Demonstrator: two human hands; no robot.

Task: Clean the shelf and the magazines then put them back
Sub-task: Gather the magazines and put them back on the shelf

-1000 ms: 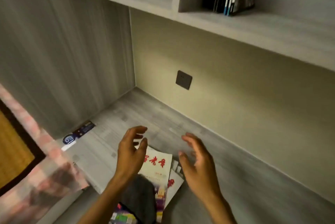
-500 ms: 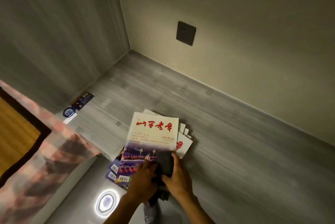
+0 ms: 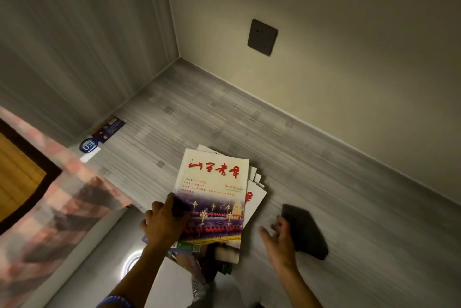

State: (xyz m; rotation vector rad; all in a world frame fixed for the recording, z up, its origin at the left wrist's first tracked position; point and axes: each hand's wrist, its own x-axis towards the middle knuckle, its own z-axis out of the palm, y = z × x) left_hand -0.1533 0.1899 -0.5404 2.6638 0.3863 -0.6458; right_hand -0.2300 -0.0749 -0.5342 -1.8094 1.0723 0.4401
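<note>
Lying in a loose stack on the grey wood-grain worktop (image 3: 311, 138), the magazines (image 3: 214, 198) are pressed at their near-left corner by the left hand (image 3: 166, 224), its fingers (image 3: 172, 201) bent over the top cover's edge. Just right of the stack, a dark cloth (image 3: 305, 230) is seen at the fingers (image 3: 277, 226) of the right hand (image 3: 280, 240), which are spread and loosely curled; whether it is gripped cannot be told. A dark wall socket (image 3: 262, 37) is mounted on the wall behind.

Bare desk (image 3: 311, 138) behind magazines (image 3: 214, 190) (seemingly)
</note>
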